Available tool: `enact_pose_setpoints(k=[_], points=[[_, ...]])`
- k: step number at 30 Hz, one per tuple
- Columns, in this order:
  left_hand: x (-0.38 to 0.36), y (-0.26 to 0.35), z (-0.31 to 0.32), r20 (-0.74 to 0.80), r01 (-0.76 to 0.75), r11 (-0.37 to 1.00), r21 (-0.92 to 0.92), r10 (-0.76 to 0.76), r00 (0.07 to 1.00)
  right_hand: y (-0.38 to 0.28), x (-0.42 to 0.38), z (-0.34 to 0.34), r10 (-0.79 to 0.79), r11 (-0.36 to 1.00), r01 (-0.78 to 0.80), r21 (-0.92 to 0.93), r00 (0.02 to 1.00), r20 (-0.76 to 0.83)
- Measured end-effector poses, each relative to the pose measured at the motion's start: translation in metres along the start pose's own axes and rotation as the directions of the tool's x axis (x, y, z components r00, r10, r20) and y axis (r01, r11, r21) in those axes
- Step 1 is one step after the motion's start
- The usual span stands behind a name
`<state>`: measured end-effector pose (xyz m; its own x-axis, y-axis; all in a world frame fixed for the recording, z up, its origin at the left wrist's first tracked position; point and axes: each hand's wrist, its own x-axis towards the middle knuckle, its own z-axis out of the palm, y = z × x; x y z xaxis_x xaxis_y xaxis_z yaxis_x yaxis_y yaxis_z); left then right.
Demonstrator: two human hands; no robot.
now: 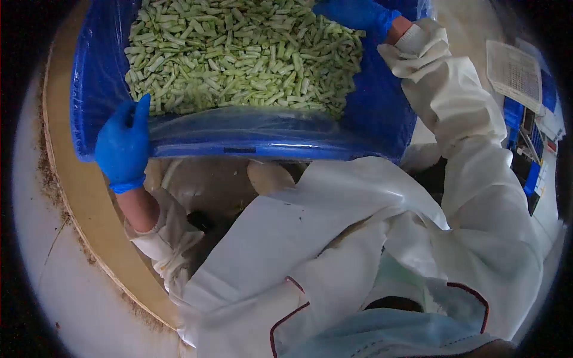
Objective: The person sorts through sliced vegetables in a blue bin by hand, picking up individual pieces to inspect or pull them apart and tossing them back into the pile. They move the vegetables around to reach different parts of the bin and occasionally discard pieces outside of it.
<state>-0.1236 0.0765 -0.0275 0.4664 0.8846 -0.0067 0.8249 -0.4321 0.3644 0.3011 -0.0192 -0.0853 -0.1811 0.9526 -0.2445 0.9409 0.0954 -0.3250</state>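
A blue plastic crate [395, 128] with a clear plastic liner [250, 122] holds a wide heap of short, pale green cut vegetable pieces [239, 56], which look like cut beans. My left hand [123, 146], in a blue glove, grips the crate's near left rim, its thumb pointing up over the inside edge. At the far right of the heap lies my right hand [353, 13], also gloved in blue. It appears stretched out flat against the pieces, with part of it cut off by the top of the view.
A curved tan ledge [74, 155] runs along the left, with dirt along its outer edge. To the right are a white perforated basket [513, 74] and blue crates [531, 179]. My white apron [286, 221] hangs close to the crate's near side.
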Motion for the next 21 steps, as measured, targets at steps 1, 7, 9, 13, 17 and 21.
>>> enact_pose_setpoints(k=[1, 7, 9, 13, 17, 21], points=[[-0.001, -0.001, 0.001, -0.001, 0.006, 1.000, -0.001, -0.006, 1.000, -0.009, -0.002, -0.001, -0.027, 1.000, 0.027, 0.008, 1.000, 0.003], [-0.001, -0.010, 0.008, -0.104, -0.109, 0.994, 0.003, 0.109, 0.989, -0.065, -0.001, 0.032, -0.088, 0.969, 0.148, -0.195, 0.954, 0.287], [0.000, -0.004, 0.001, -0.010, -0.022, 1.000, 0.005, 0.022, 1.000, -0.070, 0.005, 0.073, -0.319, 0.910, 0.353, -0.220, 0.932, 0.175], [-0.004, 0.000, -0.002, -0.011, 0.000, 1.000, 0.012, 0.000, 1.000, -0.059, -0.009, 0.103, -0.153, 0.881, 0.258, -0.397, 0.948, 0.278], [-0.001, -0.005, 0.002, -0.022, -0.065, 0.998, 0.025, 0.066, 0.998, -0.020, -0.021, 0.061, -0.067, 0.909, 0.117, -0.399, 0.988, 0.137], [-0.004, 0.004, -0.004, 0.060, 0.020, 0.999, 0.040, -0.023, 0.998, 0.015, -0.016, 0.036, -0.157, 0.986, 0.155, -0.054, 0.987, -0.025]])
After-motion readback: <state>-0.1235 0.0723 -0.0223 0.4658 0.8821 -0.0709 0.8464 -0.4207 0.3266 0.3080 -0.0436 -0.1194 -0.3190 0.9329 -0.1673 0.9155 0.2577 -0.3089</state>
